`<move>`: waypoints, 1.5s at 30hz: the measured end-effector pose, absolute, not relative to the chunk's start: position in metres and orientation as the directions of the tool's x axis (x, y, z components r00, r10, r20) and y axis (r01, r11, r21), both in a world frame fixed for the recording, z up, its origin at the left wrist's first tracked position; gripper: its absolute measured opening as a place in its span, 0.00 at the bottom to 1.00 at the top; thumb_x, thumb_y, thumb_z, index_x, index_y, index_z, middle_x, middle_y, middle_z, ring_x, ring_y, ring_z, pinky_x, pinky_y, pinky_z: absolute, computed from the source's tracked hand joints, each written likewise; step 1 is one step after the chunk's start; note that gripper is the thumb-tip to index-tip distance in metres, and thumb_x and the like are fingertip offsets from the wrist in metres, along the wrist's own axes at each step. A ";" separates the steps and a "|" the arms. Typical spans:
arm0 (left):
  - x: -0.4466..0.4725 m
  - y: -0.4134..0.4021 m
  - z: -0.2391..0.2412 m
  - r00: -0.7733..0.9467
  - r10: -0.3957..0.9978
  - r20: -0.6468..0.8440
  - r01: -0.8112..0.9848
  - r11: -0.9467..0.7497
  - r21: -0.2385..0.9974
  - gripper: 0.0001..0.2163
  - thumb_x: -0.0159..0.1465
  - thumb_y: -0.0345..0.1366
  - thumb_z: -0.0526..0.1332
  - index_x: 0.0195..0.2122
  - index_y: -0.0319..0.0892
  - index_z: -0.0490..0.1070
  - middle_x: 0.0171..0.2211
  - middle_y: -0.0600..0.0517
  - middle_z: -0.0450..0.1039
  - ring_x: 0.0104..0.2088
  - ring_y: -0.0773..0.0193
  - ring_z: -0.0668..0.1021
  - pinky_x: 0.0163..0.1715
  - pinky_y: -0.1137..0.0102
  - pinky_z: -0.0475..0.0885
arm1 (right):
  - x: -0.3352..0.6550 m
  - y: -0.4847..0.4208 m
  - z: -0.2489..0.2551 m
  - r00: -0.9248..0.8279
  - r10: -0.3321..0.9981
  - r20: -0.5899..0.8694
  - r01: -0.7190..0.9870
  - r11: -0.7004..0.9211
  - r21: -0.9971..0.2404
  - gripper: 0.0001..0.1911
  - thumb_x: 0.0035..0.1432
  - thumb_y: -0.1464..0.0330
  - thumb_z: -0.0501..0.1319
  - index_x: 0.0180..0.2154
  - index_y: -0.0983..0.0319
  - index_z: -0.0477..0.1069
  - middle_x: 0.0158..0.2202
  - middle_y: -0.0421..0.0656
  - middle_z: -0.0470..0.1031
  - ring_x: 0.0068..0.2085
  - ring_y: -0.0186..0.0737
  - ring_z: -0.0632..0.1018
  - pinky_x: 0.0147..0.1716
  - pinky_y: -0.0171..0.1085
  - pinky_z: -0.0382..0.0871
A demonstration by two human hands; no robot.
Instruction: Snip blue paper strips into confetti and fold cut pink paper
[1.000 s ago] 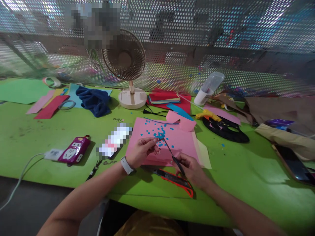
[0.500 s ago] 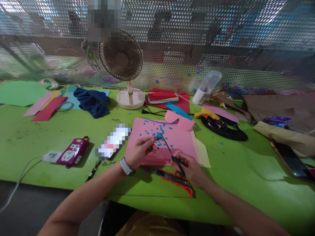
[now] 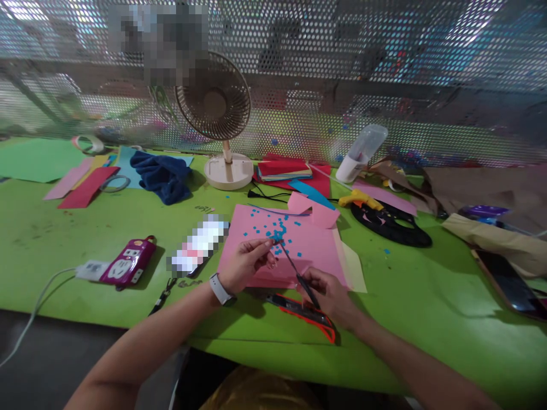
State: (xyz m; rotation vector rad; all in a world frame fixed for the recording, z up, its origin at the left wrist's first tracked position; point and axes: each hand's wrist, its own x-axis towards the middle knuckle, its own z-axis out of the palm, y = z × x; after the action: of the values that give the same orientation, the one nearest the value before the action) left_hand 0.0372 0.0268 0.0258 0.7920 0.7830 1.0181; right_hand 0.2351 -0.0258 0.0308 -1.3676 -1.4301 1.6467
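My left hand (image 3: 252,259), with a pale watch on its wrist, is pinched over the pink sheet (image 3: 311,245). A small end of blue paper strip (image 3: 277,241) shows at its fingertips, mostly hidden. My right hand (image 3: 328,293) grips the dark handles of a pair of scissors (image 3: 291,259). The scissor blades point up and left, their tip at the blue strip; they look closed. Many tiny blue paper squares (image 3: 280,228) lie scattered on the pink sheet. Just below my hands lies a cutter knife (image 3: 305,315) with an orange edge, partly under my right hand.
A phone (image 3: 200,245) and purple power socket (image 3: 130,262) lie to the left. Behind stand a fan (image 3: 228,171) and a stack of coloured paper (image 3: 284,169). Right are a yellow glue gun (image 3: 361,199), a black ring-shaped object (image 3: 397,228) and another phone (image 3: 508,285).
The scissor blades have come together at the blue strip, and less of the strip shows at my left fingertips. Both hands stay in nearly the same place; the view shifts slightly.
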 end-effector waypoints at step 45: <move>0.036 0.028 0.021 0.289 0.940 -0.181 -0.437 0.298 0.849 0.13 0.54 0.43 0.69 0.33 0.36 0.76 0.21 0.52 0.74 0.21 0.71 0.74 0.26 0.76 0.69 | 0.240 -0.024 0.023 -0.293 0.919 -0.264 0.181 -0.218 -0.959 0.21 0.48 0.53 0.67 0.27 0.62 0.62 0.23 0.34 0.62 0.23 0.31 0.69 0.22 0.32 0.60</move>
State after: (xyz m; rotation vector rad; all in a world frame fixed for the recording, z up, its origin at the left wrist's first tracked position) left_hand 0.0363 0.0278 0.0215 0.7763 0.7901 1.0539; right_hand 0.2403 -0.0243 0.0227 -1.3375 -1.4329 1.5666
